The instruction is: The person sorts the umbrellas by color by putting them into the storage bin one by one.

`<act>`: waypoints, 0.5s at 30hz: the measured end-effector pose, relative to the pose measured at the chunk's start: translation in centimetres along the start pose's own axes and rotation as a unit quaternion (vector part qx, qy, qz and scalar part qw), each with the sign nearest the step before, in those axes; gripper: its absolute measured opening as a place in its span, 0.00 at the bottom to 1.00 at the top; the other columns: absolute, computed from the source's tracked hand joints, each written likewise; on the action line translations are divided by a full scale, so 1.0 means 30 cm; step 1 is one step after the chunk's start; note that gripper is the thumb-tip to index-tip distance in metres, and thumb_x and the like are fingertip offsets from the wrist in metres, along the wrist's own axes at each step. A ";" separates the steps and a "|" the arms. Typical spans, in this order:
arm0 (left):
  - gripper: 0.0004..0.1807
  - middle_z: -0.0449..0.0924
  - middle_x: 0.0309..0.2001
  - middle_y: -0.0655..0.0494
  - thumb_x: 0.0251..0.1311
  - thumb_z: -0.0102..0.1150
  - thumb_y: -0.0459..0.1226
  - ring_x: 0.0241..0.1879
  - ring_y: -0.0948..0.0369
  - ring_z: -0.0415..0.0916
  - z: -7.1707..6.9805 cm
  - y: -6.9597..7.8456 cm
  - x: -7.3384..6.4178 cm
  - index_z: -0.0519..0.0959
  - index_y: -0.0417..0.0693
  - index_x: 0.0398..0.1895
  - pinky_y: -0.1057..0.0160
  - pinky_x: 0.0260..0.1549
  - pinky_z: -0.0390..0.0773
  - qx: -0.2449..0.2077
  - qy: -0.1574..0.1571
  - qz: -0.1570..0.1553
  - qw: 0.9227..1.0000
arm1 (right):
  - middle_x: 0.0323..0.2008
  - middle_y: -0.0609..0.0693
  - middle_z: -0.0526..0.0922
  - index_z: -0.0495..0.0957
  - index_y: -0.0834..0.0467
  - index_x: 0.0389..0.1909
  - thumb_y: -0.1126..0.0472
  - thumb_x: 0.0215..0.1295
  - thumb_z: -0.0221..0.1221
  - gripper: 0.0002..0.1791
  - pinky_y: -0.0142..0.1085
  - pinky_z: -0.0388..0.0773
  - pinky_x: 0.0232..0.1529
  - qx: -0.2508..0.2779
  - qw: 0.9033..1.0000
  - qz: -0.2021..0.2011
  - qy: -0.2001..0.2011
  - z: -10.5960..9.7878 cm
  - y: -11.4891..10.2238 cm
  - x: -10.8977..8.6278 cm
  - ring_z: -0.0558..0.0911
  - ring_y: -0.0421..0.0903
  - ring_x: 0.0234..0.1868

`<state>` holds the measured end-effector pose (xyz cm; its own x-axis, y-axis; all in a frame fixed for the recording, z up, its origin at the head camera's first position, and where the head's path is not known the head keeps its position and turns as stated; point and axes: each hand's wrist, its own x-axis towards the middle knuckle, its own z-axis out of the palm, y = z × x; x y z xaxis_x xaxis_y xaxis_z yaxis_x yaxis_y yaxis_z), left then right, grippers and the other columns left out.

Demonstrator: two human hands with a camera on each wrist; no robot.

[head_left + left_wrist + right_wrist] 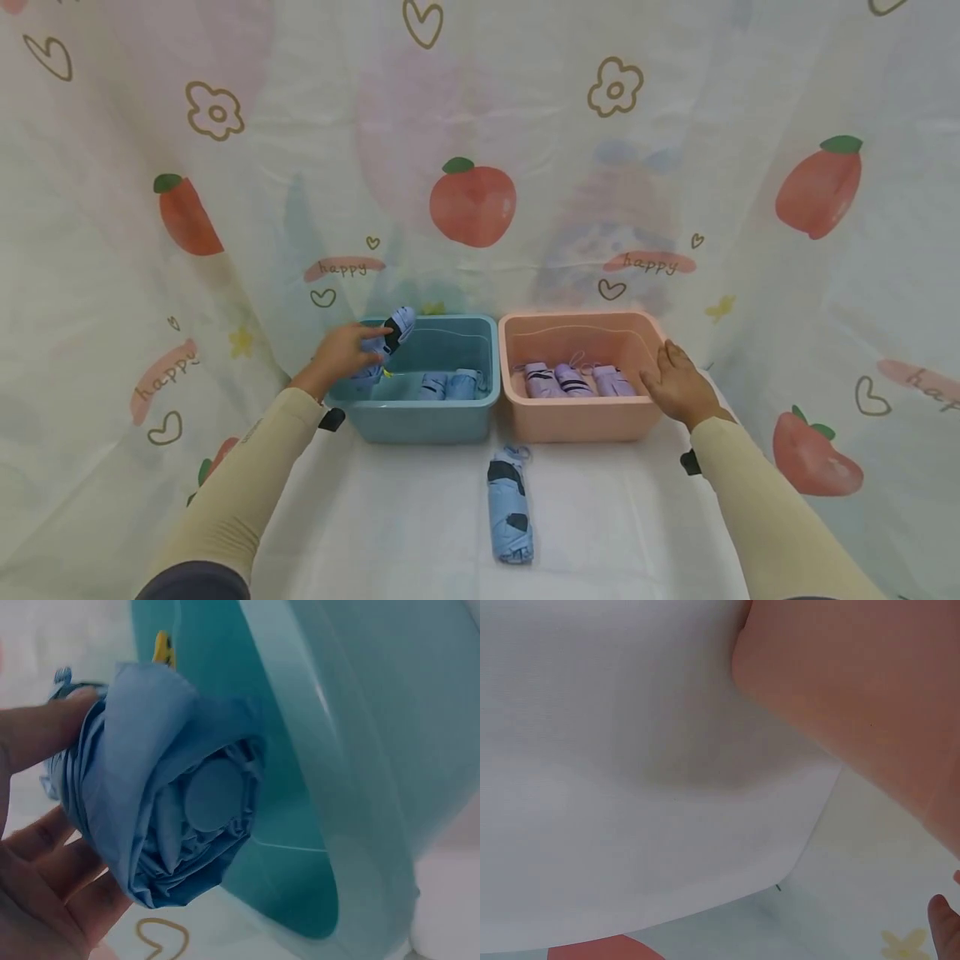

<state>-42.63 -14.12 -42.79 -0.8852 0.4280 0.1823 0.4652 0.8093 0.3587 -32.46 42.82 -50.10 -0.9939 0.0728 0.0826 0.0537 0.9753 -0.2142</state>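
Note:
My left hand (341,358) grips a folded blue umbrella (402,327) with a dark patch, tilted above the left side of the teal bin (420,423). In the left wrist view, the thumb and fingers curl round the umbrella (150,772), whose round end faces the camera beside the bin's rim. Two blue umbrellas (462,385) lie inside that bin. With fingers extended, my right hand (681,387) is at the right rim of the pink bin (581,421); whether it touches is unclear. Inside are three purple folded umbrellas (573,381).
Another folded blue umbrella (510,508) with dark patches lies on the white table (600,525), in front of the bins. The two bins stand side by side against a fruit-printed curtain (540,100), which also hangs at both sides.

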 end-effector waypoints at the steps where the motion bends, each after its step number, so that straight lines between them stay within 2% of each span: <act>1: 0.30 0.74 0.51 0.52 0.46 0.67 0.41 0.36 0.57 0.72 0.005 -0.003 0.010 0.72 0.65 0.56 0.56 0.30 0.72 -0.010 -0.017 -0.003 1.000 | 0.66 0.66 0.37 0.39 0.72 0.65 0.32 0.61 0.27 0.49 0.56 0.40 0.60 0.000 1.000 0.002 0.002 -0.001 0.001 -0.001 0.39 0.62 0.65; 3: 0.30 0.73 0.52 0.54 0.46 0.66 0.40 0.24 0.60 0.71 0.016 -0.010 0.031 0.72 0.65 0.56 0.59 0.21 0.71 -0.036 -0.049 -0.010 0.998 | 0.66 0.66 0.36 0.38 0.72 0.64 0.32 0.61 0.26 0.49 0.56 0.39 0.60 0.002 1.000 0.003 0.000 -0.001 0.002 -0.002 0.39 0.62 0.65; 5: 0.29 0.73 0.53 0.54 0.46 0.66 0.39 0.14 0.61 0.63 0.029 -0.022 0.053 0.72 0.65 0.55 0.61 0.13 0.67 -0.057 -0.080 -0.017 0.995 | 0.66 0.66 0.36 0.38 0.72 0.64 0.32 0.62 0.26 0.49 0.56 0.39 0.60 0.004 1.000 0.005 -0.002 -0.001 0.003 -0.003 0.38 0.63 0.65; 7: 0.29 0.72 0.54 0.53 0.46 0.67 0.38 0.10 0.62 0.59 0.042 -0.036 0.073 0.73 0.64 0.55 0.63 0.10 0.65 -0.074 -0.106 -0.027 0.991 | 0.66 0.66 0.36 0.38 0.72 0.65 0.32 0.62 0.26 0.49 0.56 0.39 0.60 0.010 1.000 0.006 -0.004 -0.002 0.003 -0.004 0.38 0.63 0.65; 11: 0.29 0.71 0.55 0.51 0.43 0.69 0.38 0.13 0.64 0.63 0.073 -0.068 0.114 0.75 0.61 0.53 0.65 0.11 0.65 -0.072 -0.141 -0.038 0.987 | 0.66 0.66 0.36 0.37 0.72 0.65 0.32 0.62 0.27 0.49 0.57 0.39 0.59 0.016 1.000 0.003 -0.007 -0.002 0.000 -0.004 0.38 0.63 0.65; 13: 0.29 0.73 0.52 0.50 0.41 0.69 0.37 0.15 0.62 0.63 0.085 -0.082 0.132 0.76 0.59 0.52 0.64 0.12 0.64 -0.075 -0.156 -0.041 0.984 | 0.66 0.67 0.36 0.38 0.72 0.65 0.32 0.62 0.27 0.49 0.57 0.40 0.59 0.016 1.000 0.002 -0.006 -0.003 -0.001 -0.003 0.39 0.63 0.65; 15: 0.29 0.73 0.51 0.50 0.40 0.70 0.38 0.22 0.62 0.68 0.096 -0.097 0.145 0.76 0.59 0.51 0.64 0.16 0.67 -0.068 -0.167 -0.045 0.982 | 0.66 0.67 0.36 0.38 0.72 0.65 0.32 0.62 0.27 0.49 0.56 0.40 0.59 0.012 1.000 0.002 -0.007 -0.005 -0.003 -0.001 0.39 0.63 0.65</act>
<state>-47.82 -13.46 -45.68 -0.8608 0.4834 -0.1591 0.3590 0.7984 0.4834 -32.44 42.75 -49.94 -0.9951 0.0726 0.0675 0.0546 0.9697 -0.2383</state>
